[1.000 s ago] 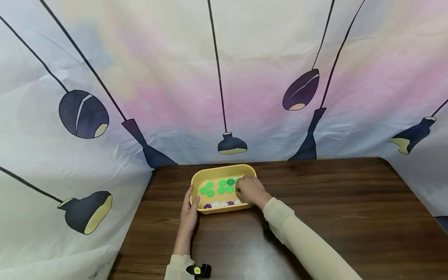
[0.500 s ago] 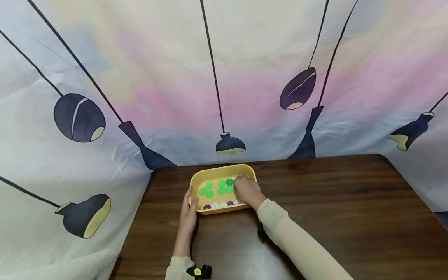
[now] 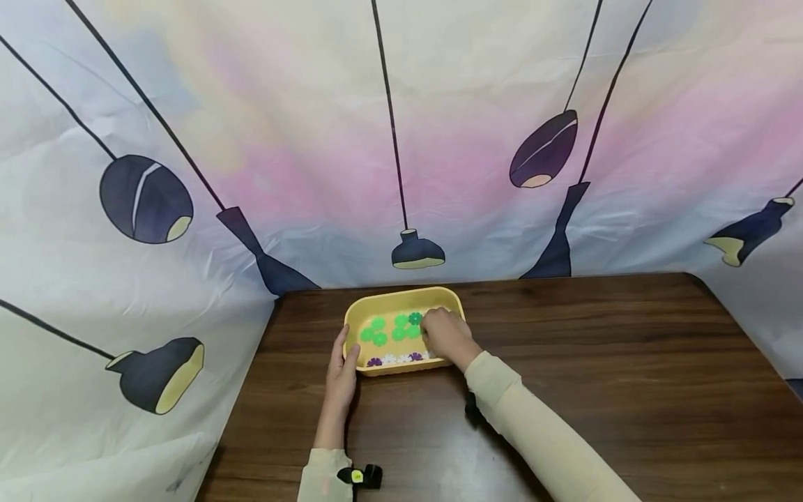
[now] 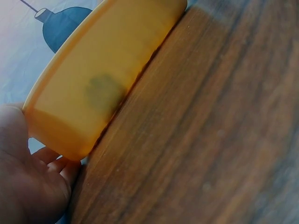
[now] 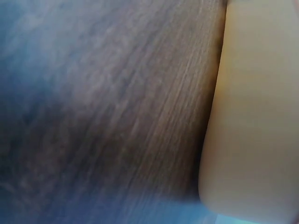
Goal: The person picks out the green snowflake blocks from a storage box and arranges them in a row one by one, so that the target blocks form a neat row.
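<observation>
A yellow plastic tray (image 3: 392, 302) stands on the wooden table. My left hand (image 3: 341, 376) grips its left end, thumb at the front rim and fingers round the outside; the left wrist view shows this hand (image 4: 28, 182) at the tray's corner (image 4: 88, 70). Inside lie a cluster of light green flower-shaped pieces (image 3: 378, 324), a second cluster with a dark green flower-shaped piece (image 3: 415, 318), and purple and white pieces (image 3: 389, 360) along the front wall. My right hand (image 3: 448, 338) reaches into the right part with bent fingers; its fingertips are hidden and I cannot tell what they hold.
The brown table (image 3: 596, 362) extends to the right and in front of the tray. A cloth backdrop (image 3: 314, 153) printed with lamps hangs behind and to the left. The right wrist view shows the tray's outer wall (image 5: 254, 116) beside the table surface.
My right hand has shifted slightly within the tray's right part and now covers a green piece seen beside it one second ago. The left hand keeps its grip. The head view has tilted a little.
</observation>
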`<action>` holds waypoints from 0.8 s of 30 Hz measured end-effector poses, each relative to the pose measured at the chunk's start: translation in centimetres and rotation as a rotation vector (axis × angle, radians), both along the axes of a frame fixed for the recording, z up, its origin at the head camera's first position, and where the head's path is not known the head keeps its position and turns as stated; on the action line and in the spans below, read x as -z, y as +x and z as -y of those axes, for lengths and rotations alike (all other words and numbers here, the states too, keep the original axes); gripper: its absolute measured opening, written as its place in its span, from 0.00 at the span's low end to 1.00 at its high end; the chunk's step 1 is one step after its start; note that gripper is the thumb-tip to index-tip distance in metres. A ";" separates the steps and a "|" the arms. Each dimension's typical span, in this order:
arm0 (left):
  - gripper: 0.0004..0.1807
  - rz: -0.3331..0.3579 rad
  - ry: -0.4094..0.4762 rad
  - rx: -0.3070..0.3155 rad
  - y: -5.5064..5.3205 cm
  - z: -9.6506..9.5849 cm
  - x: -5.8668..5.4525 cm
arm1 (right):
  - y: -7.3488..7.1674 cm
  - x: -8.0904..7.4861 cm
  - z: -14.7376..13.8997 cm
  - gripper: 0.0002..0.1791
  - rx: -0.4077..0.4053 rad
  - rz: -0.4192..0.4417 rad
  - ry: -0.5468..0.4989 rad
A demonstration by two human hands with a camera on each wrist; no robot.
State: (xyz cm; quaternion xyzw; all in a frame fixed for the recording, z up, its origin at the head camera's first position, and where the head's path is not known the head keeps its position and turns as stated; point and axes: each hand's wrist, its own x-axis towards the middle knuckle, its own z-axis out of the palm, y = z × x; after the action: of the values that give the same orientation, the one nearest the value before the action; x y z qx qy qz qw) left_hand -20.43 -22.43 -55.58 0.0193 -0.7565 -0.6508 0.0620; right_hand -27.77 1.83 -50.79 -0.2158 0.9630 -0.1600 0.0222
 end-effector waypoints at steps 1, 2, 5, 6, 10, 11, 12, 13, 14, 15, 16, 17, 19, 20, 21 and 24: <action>0.33 0.000 -0.003 0.001 0.0 0.0 0.0 | 0.0 0.0 0.0 0.25 -0.003 0.003 -0.010; 0.33 0.003 -0.005 0.001 0.0 0.0 0.0 | 0.0 -0.1 0.0 0.26 -0.007 0.005 -0.018; 0.33 0.003 -0.006 0.003 0.0 -0.1 0.0 | 0.1 -0.1 -0.1 0.27 -0.015 -0.002 -0.018; 0.33 0.003 -0.005 0.002 0.0 -0.1 0.0 | 0.1 -0.2 -0.1 0.26 -0.018 -0.008 -0.011; 0.33 -0.005 0.000 0.001 0.0 -0.1 0.0 | 0.2 -0.2 -0.1 0.23 -0.029 -0.031 0.014; 0.33 -0.005 0.002 0.000 0.1 -0.1 0.1 | 0.2 -0.2 -0.1 0.24 -0.033 -0.033 0.016; 0.33 -0.003 0.002 -0.002 0.1 -0.1 0.1 | 0.2 -0.2 -0.1 0.25 -0.036 -0.035 0.016; 0.33 -0.002 0.000 -0.003 0.1 -0.1 0.1 | 0.2 -0.2 -0.1 0.26 -0.037 -0.037 0.016; 0.33 0.000 -0.002 -0.004 0.1 -0.1 0.1 | 0.2 -0.1 -0.1 0.27 -0.039 -0.037 0.016; 0.33 0.001 -0.004 -0.005 0.1 -0.1 0.1 | 0.2 -0.1 0.0 0.27 -0.040 -0.037 0.020; 0.33 0.004 -0.005 -0.006 0.1 0.0 0.1 | 0.2 -0.1 0.0 0.25 -0.039 -0.038 0.025; 0.33 0.005 -0.006 -0.005 0.1 0.0 0.1 | 0.2 -0.1 0.0 0.23 -0.037 -0.038 0.031; 0.33 0.008 -0.008 -0.005 0.1 -0.1 0.1 | 0.2 -0.1 0.0 0.17 -0.033 -0.038 0.054; 0.33 0.009 -0.008 -0.005 0.1 -0.1 0.1 | 0.2 -0.1 0.0 0.15 -0.031 -0.034 0.064; 0.33 0.008 -0.007 -0.005 0.1 -0.1 0.1 | 0.2 -0.1 0.0 0.12 -0.029 -0.031 0.074; 0.33 0.004 -0.004 -0.003 0.0 -0.1 0.0 | 0.1 -0.1 0.1 0.12 -0.023 -0.026 0.087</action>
State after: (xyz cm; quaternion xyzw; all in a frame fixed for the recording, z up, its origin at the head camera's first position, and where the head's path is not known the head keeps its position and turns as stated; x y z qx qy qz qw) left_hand -20.39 -22.31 -55.59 0.0218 -0.7580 -0.6490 0.0615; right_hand -27.68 1.75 -50.69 -0.2278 0.9667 -0.1149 0.0211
